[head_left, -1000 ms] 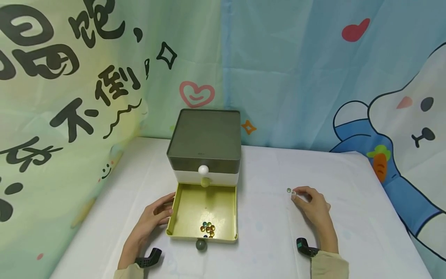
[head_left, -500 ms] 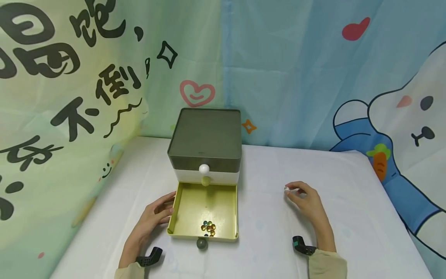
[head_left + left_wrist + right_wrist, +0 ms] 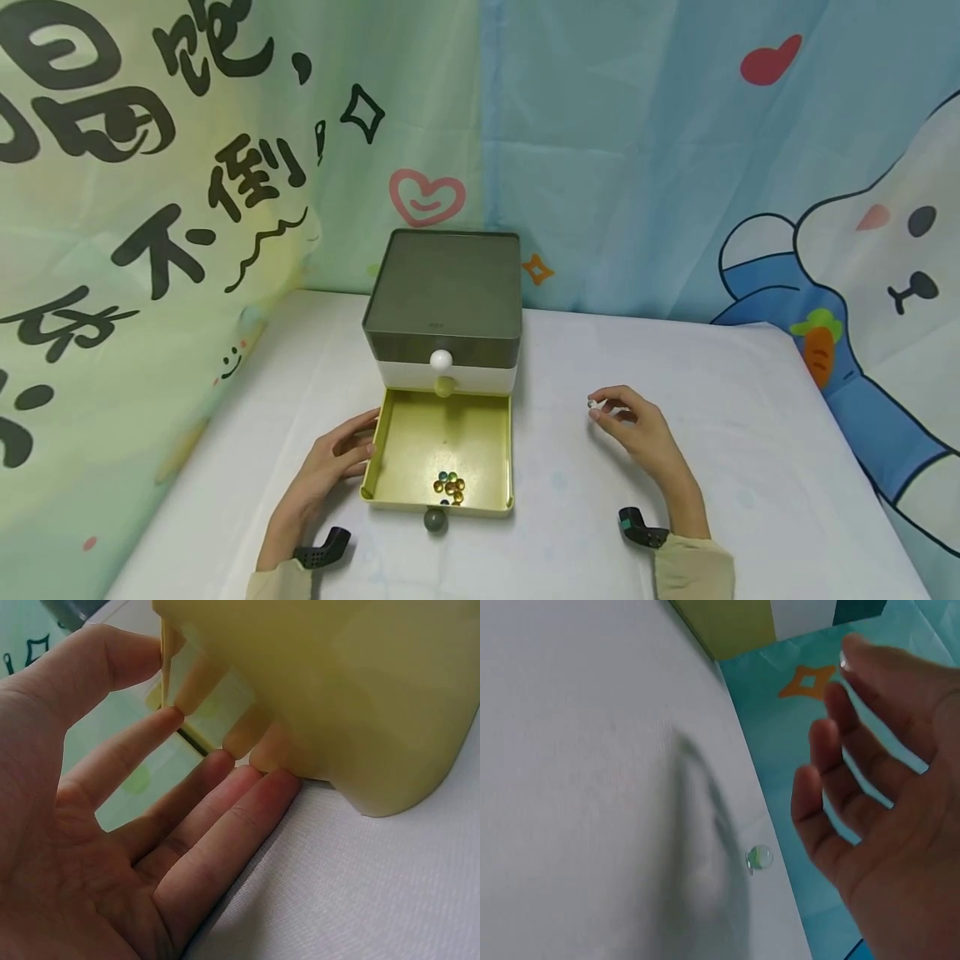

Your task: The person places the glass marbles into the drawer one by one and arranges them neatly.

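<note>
In the head view my left hand [image 3: 330,462] rests against the left outer wall of the pulled-out yellow-green drawer [image 3: 442,433]. The left wrist view shows its fairly straight fingers [image 3: 214,847] touching that glossy wall. Several amber, green and bluish glass beads [image 3: 449,487] lie near the drawer's front. Off to the drawer's right, my right hand [image 3: 637,429] pinches a small clear glass bead [image 3: 592,404] between thumb and fingertip, above the white cloth. The right wrist view shows this bead [image 3: 844,661] only partly. Another, greenish clear bead [image 3: 759,857] lies on the cloth below that hand.
The drawer belongs to a stacked box with a dark green top [image 3: 446,283] and a white middle drawer [image 3: 480,381]. A dark green round knob [image 3: 435,520] sticks out at the open drawer's front. A printed curtain [image 3: 600,150] hangs behind the white table [image 3: 750,467].
My right hand has lifted the clear bead off the cloth and moved left with it, towards the drawer. The left hand has stayed against the drawer wall.
</note>
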